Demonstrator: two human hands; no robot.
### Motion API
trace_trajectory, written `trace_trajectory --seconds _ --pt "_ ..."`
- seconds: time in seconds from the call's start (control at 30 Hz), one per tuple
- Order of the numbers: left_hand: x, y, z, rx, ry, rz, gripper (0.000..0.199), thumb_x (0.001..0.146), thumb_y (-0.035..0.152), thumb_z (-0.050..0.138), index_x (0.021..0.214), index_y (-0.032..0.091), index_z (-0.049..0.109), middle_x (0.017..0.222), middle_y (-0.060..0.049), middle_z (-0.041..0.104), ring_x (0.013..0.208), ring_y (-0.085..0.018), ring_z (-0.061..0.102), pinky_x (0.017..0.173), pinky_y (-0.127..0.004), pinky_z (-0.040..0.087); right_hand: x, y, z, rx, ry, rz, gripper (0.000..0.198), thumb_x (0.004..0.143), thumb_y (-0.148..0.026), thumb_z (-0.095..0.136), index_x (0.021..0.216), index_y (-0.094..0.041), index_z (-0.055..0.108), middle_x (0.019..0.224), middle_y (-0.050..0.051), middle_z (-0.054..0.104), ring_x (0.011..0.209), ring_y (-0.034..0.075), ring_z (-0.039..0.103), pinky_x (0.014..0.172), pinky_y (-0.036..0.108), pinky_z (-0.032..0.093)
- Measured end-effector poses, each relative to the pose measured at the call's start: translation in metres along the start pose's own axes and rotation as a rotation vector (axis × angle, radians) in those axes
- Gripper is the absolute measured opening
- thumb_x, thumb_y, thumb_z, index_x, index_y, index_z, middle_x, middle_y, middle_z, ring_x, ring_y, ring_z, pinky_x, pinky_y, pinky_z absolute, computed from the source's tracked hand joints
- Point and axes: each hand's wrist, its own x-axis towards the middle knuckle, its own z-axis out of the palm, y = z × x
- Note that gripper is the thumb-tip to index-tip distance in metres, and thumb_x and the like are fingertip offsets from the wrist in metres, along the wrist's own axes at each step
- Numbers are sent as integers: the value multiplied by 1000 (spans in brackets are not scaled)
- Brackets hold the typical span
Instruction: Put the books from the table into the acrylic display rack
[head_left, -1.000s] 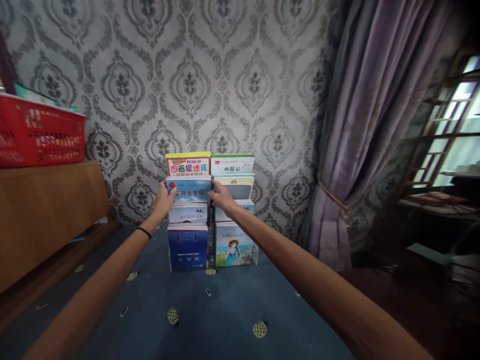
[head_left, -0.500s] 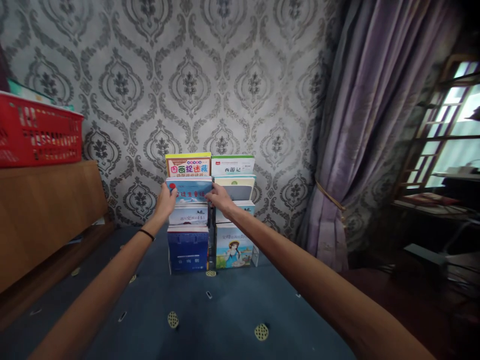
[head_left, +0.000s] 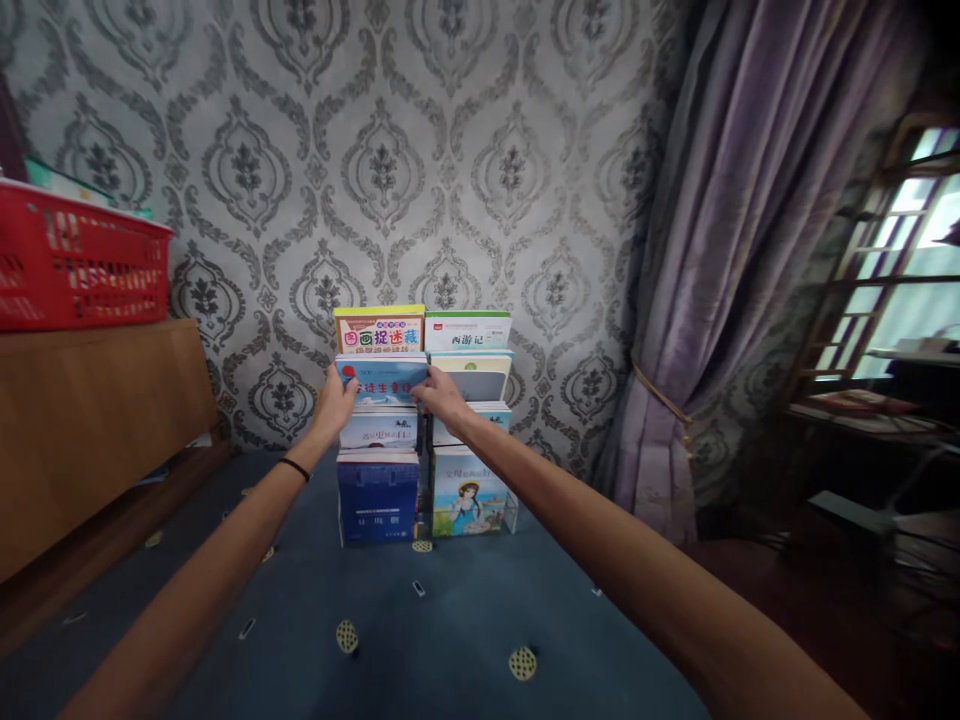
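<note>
A light-blue book [head_left: 384, 370] with red lettering stands upright in the left column of a tiered book rack [head_left: 512, 512]. My left hand [head_left: 334, 402] grips its left edge, and my right hand [head_left: 441, 392] pinches its right edge. Behind it rises a yellow-topped book [head_left: 379, 328] with colourful characters. Below it are a pale book [head_left: 379, 431] and a dark-blue book [head_left: 378, 500]. The right column holds a green-topped white book [head_left: 469, 328], a cream and grey book [head_left: 480, 384] partly behind my right hand, and a book with a girl in a hat [head_left: 469, 500].
On the left, a red plastic basket [head_left: 97, 260] sits on a wooden cabinet [head_left: 97, 420]. The rack stands on a dark-blue patterned surface [head_left: 435, 650] against the papered wall [head_left: 450, 170]. A purple curtain [head_left: 705, 280] hangs at the right, beside a window [head_left: 900, 260].
The whole view has shifted very slightly. Both hands keep the same hold on the light-blue book, which stays in about the same place in the rack.
</note>
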Motion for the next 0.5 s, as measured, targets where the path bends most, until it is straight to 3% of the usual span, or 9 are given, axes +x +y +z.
trace_trajectory --seconds 0.3,0.5 --pt "1 -6 2 -51 -10 40 49 86 22 54 132 10 45 126 -18 63 119 -31 61 106 -45 46 -7 -12 -2 -15 -1 7 17 72 -9 59 85 -20 55 60 -5 56 60 15 59 49 22 41" --pt "1 -10 4 -88 -2 57 54 84 20 56 136 13 44 127 -15 64 120 -29 60 107 -44 46 -11 -21 -4 86 -15 50 37 68 -8 59 104 -19 57 63 -5 60 59 14 59 47 21 41"
